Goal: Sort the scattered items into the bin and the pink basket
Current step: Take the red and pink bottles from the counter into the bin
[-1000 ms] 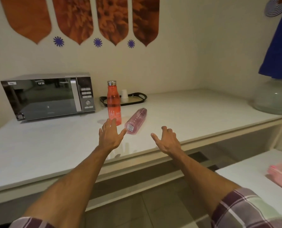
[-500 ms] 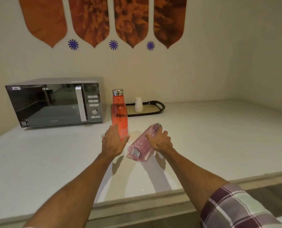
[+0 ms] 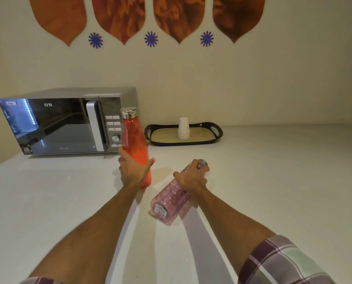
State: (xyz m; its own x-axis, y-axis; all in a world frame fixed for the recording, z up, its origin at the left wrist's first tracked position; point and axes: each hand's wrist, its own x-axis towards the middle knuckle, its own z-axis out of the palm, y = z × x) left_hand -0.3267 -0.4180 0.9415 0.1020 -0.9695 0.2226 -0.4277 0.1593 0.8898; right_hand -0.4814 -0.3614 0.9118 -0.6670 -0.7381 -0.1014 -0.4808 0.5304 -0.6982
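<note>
A silver IFB microwave point(image 3: 68, 124) is sitting at the back left of the white counter point(image 3: 273, 181), against the wall. Right of it, a black-rimmed tray point(image 3: 216, 136) is holding a stack of white paper cups point(image 3: 183, 129). Orange leaf-shaped panels point(image 3: 119, 15) and blue flower decals point(image 3: 151, 39) are decorating the wall above.

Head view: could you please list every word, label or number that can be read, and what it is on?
"IFB": on the microwave door, top.
Microwave door bottom: a faint mark, unreadable.
Sticker at its lower left corner: blurred.
Sticker at its upper left corner: blurred.
Label on the pink bottle base: too small to read.
Microwave buttons: markings not legible.
</note>
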